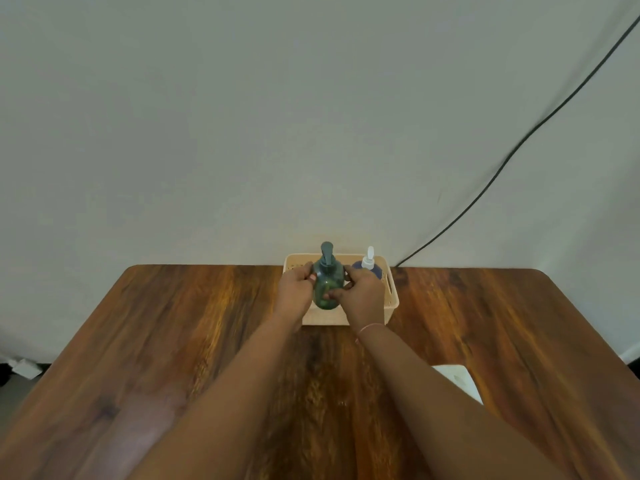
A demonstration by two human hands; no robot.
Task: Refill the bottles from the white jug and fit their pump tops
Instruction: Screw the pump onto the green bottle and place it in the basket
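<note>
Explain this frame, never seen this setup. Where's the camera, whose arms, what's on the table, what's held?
No machine here: one picture, from a wide-angle camera on a person's head, looking forward and down. The two bare arms are the wearer's. The left hand and right hand both grip a green bottle with a dark pump top fitted, at a cream basket on the wooden table's far edge; whether it rests inside or hangs just above, I cannot tell. A blue bottle with a white top stands in the basket. A white object shows partly behind the right forearm, too hidden to identify. A black cable runs down the wall.
</note>
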